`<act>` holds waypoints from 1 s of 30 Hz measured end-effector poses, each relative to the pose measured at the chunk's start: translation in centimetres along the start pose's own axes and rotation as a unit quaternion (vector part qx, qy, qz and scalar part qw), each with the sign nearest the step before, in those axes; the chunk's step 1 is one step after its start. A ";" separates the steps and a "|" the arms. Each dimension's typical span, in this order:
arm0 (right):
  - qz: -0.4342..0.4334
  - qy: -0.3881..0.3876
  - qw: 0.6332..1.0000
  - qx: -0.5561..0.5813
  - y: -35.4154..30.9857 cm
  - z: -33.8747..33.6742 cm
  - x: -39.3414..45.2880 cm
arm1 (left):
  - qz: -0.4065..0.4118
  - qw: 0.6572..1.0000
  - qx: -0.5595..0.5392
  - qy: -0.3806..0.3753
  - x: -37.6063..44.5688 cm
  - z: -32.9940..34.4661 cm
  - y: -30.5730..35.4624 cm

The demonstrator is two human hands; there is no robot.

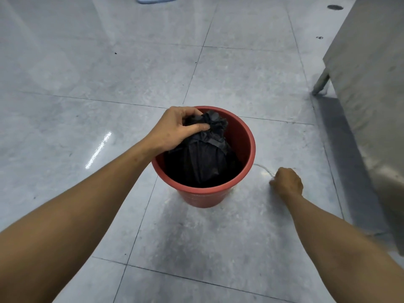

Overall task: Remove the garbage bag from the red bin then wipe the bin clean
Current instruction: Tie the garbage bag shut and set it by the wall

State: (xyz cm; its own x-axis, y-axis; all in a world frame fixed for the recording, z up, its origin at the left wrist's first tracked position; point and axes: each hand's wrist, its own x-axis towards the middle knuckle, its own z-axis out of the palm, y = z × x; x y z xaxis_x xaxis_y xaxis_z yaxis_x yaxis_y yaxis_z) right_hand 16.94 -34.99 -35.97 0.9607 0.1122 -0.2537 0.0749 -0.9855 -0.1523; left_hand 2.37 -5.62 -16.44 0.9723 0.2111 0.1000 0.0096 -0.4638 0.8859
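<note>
Right hand point(288, 182), lower right of frame: fingers curled, low beside the bin; a pale thread or sliver shows at the knuckles, but whether this grip holds it cannot be told.

Red bin point(244, 136), centre of frame, upright on the floor point(87, 62): rigid plastic, likely light, liable to lift with its contents.

Garbage bag point(203, 158), inside the bin: thin black film, soft, slippery, tearable; weight unknown. Best hold: the gathered neck at top.

Left hand point(175, 127), at the bin's far-left rim: grip closed, thumb and fingers pinching the bunched neck.

Metal unit point(371, 73), upper right, well apart.
</note>
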 end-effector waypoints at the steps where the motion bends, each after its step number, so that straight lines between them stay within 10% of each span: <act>1: -0.002 0.004 1.000 -0.002 -0.3 0.1 -0.2 | 0.000 1.000 0.004 -0.002 0.1 0.0 0.0; 8: 0.061 0.031 0.979 0.194 -1.8 -0.8 -0.4 | -0.017 0.997 0.050 -0.051 -0.2 -0.2 0.3; 13: 0.052 0.084 0.812 0.576 -6.0 -7.7 -0.8 | -0.017 0.995 0.074 -0.069 -0.5 -0.5 1.3; 19: -0.073 0.080 0.699 0.707 -12.3 -16.8 -3.7 | 0.008 0.992 0.097 -0.081 -1.2 -1.4 2.7; 30: -0.219 -0.042 0.847 0.483 -17.5 -16.7 -8.6 | 0.122 0.985 0.113 -0.053 -3.8 -3.4 5.1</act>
State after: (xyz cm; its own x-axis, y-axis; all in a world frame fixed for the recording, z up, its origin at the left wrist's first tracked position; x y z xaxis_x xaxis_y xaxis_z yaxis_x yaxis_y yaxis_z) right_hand 11.84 -20.86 -15.14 0.8714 0.4895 -0.0320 0.1268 -0.2878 -0.9493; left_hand -2.11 -5.87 -10.72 0.9711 -0.0157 0.2380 -0.1866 -0.6713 0.7173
